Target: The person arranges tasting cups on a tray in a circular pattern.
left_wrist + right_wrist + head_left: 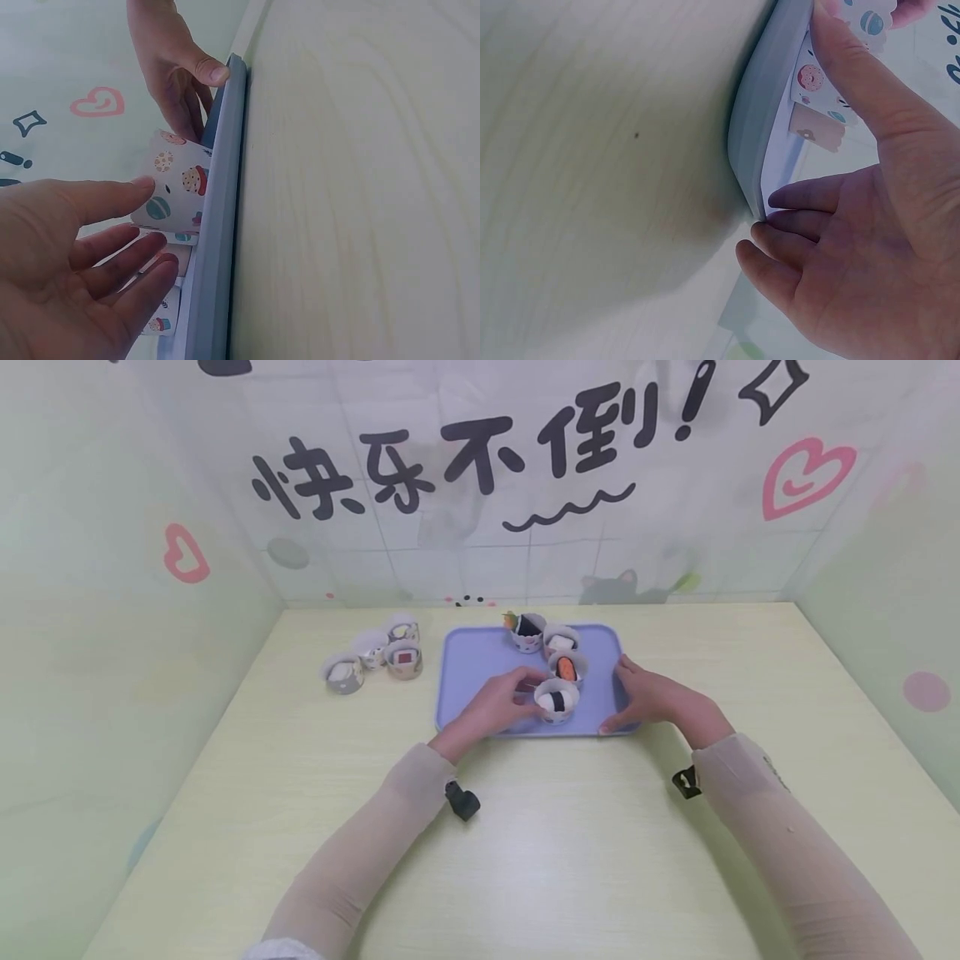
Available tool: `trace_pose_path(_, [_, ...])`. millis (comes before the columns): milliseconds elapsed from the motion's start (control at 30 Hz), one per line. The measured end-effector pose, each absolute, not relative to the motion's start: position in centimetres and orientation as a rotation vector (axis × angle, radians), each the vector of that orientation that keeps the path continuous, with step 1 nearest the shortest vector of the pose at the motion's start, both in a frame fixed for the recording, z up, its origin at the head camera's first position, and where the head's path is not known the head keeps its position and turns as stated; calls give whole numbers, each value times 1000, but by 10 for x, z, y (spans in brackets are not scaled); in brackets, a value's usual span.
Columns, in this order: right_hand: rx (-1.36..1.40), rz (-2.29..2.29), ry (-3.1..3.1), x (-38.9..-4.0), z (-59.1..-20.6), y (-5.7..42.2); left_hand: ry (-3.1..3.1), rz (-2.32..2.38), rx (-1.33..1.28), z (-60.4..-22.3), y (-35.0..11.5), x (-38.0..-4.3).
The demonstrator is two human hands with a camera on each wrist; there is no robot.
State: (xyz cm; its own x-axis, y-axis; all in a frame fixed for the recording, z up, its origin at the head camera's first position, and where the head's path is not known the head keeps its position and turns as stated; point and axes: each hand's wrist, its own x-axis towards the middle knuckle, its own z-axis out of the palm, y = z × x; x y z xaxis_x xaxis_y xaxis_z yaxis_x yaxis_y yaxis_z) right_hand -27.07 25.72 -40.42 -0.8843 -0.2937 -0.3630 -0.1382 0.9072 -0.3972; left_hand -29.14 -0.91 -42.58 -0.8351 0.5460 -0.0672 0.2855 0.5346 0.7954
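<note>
A blue tray (472,656) bears several patterned paper cups of toy sushi. Nearest the front rim stands a cup (557,713) with a white piece wrapped in a black band. My left hand (497,703) is at this cup's left side. In the left wrist view its thumb is at the cup's printed wall (169,191), and its loosely extended fingers lie beside the cup. At the tray's right front corner is my right hand (656,697), thumb on the front rim, relaxed fingers touching the right edge. Behind the cup stand ones with an orange-topped piece (567,669), a white piece (560,644) and a black-wrapped roll (528,627).
Left of the tray, several more paper cups stand grouped on the pale wooden table (525,860), among them one with a dark red square (405,658) and one with a white piece (345,673). A printed white backdrop (465,560) rises behind the table.
</note>
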Motion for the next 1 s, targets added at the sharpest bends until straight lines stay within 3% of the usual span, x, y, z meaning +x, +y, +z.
trace_pose_path(500, [-309,-504,2641,-269,-403,255,2534,1311,583,-413,-43,-297])
trace_pose_path(1000, [-294,-514,2631,-270,-406,255,2910,1167,334,-393,-125,-305])
